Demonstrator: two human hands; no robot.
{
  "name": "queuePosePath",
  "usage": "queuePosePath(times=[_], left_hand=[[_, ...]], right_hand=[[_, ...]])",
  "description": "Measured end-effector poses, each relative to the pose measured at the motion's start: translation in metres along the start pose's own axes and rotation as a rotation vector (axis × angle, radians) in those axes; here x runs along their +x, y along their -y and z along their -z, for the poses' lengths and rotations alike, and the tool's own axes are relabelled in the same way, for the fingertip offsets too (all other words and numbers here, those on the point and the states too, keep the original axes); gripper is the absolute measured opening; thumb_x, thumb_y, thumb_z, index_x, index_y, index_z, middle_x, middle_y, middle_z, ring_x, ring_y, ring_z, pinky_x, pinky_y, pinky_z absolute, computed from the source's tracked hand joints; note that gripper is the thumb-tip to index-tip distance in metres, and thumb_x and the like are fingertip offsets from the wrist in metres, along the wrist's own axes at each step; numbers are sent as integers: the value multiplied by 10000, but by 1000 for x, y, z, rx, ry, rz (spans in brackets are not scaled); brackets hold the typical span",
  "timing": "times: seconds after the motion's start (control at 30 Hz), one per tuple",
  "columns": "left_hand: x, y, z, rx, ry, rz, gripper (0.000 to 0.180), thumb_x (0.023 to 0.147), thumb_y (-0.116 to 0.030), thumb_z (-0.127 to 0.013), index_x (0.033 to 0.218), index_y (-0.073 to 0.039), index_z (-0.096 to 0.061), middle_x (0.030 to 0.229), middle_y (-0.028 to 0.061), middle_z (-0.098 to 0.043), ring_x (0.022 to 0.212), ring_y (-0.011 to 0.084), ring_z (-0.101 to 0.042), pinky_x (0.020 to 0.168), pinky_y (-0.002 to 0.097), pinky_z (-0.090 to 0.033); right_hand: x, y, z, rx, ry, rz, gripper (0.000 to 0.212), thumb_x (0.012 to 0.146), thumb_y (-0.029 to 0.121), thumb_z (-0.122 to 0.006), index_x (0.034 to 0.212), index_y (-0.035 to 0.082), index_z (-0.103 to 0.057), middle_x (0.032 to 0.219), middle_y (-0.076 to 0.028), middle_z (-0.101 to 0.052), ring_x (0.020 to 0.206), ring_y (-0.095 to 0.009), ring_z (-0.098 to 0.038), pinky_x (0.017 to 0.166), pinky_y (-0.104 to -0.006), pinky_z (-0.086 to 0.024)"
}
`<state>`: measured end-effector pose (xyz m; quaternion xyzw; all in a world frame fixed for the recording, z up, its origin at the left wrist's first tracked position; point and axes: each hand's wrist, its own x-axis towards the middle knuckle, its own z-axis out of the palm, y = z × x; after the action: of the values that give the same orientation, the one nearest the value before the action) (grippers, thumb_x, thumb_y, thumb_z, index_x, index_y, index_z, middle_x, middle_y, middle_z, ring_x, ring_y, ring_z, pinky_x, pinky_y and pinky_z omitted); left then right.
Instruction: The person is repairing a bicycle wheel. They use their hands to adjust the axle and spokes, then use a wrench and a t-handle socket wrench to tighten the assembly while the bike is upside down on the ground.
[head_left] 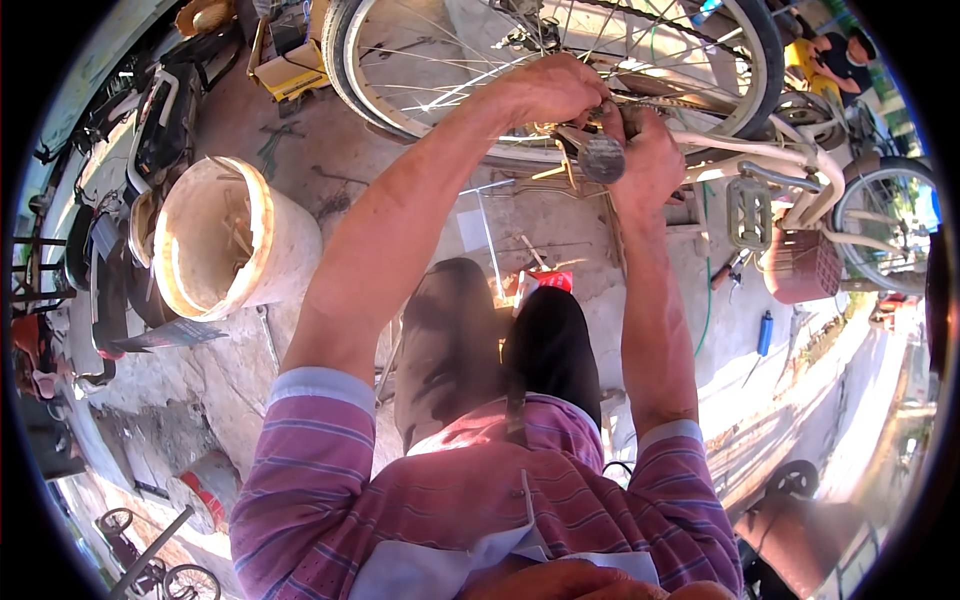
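A bicycle wheel (352, 75) with thin spokes and a dark tyre fills the top of the view, joined to a pale bicycle frame (740, 147). My left hand (562, 88) reaches over the wheel's near side with its fingers curled and pinched together. Close against it, my right hand (652, 165) is closed too, its fingers bent toward the same spot by the chain. What the fingertips hold is too small and too covered to make out. Between and just below the hands sits a dark, rounded grey part (602, 158), with a gold-coloured metal piece (566, 172) beside it.
At left stands a white bucket (285, 235) with things in it; a yellow box (290, 75) lies beyond. A red crate (800, 265), a screwdriver (728, 270) and a blue-handled tool (765, 333) are at right. Another person (848, 65) is at far right.
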<state>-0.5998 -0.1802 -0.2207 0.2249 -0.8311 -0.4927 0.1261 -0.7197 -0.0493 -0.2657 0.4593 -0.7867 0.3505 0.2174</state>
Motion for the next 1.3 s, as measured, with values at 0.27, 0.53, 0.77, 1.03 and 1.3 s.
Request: queuePosePath(times=[0.27, 0.53, 0.77, 1.03, 1.3], left_hand=[[0, 1, 0, -19, -7, 25, 343, 934, -139, -560, 1207, -11, -724, 774, 51, -694, 740, 148, -642, 675, 326, -497], [-1, 1, -1, -18, -12, 5, 343, 925, -136, -556, 1190, -10, -734, 759, 48, -683, 718, 144, -627, 662, 323, -487], [-5, -2, -1, -40, -18, 22, 359, 910, -130, -562, 1204, -8, -728, 756, 46, -686, 712, 133, -625, 649, 316, -481], [-5, -3, -1, -31, -21, 24, 400, 894, -132, -540, 1228, -9, -723, 755, 41, -687, 719, 131, -626, 649, 308, -474], [-1, 0, -1, -20, -12, 31, 395, 907, -135, -557, 1247, -17, -719, 767, 51, -705, 730, 135, -645, 667, 314, -494]], right_hand=[[-3, -2, -10, 145, -95, 4, 216, 788, 269, -827, 781, 94, -700, 777, -103, -722, 719, -345, -702, 650, -467, -534], [-7, 6, -3, 189, -40, -122, 240, 810, 294, -820, 765, 90, -701, 764, -92, -722, 712, -335, -703, 643, -462, -534], [-14, 1, -10, 209, -53, -81, 245, 866, 317, -786, 789, 94, -716, 769, -92, -730, 718, -339, -708, 648, -461, -539], [-11, 1, -9, 183, -83, -96, 229, 864, 304, -791, 828, 88, -720, 773, -89, -731, 714, -333, -710, 647, -452, -541], [-7, 4, -11, 235, -73, -136, 204, 829, 275, -811, 835, 92, -720, 751, -83, -734, 688, -318, -716, 648, -445, -547]])
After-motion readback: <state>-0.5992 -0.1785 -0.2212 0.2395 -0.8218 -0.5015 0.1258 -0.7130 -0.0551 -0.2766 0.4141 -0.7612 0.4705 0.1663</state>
